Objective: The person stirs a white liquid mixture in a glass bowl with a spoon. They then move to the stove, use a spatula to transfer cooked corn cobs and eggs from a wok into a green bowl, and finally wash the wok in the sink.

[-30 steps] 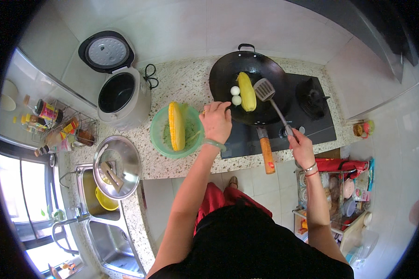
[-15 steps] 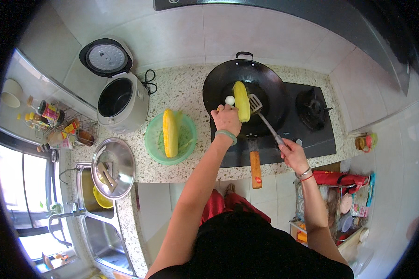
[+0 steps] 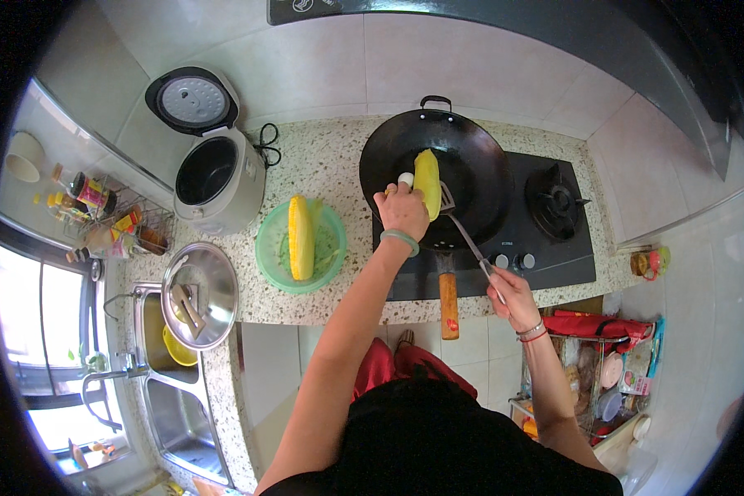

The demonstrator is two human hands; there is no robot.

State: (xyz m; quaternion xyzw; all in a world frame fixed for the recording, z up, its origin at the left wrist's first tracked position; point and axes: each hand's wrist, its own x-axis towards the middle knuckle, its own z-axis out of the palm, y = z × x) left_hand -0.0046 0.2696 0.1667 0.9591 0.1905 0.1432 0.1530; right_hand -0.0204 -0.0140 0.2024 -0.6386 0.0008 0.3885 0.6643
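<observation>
A black wok (image 3: 479,178) sits on the hob. Inside it lies a pale yellow-green corn cob (image 3: 427,175), and a small white egg-shaped thing (image 3: 406,178) is close to its left side. My left hand (image 3: 403,211) is closed at the cob's near left side, its curled fingertips beside the white thing; the fingers partly hide both. My right hand (image 3: 514,295) grips the handle of a metal slotted spatula (image 3: 466,237). The spatula's head is in the wok, against the cob's right side. The wok's wooden handle (image 3: 448,306) points toward me.
Left of the wok, a green bowl (image 3: 332,258) holds another corn cob (image 3: 302,240). An open rice cooker (image 3: 231,190), a steel lid (image 3: 215,285) and a sink (image 3: 153,343) are farther left. A bare burner (image 3: 559,198) is right of the wok. The range hood (image 3: 504,41) hangs above.
My right hand and the spatula have moved slightly toward me and left, uncovering the hob knobs. The cob's near end has shifted a little left, and my left hand covers more of the white thing.
</observation>
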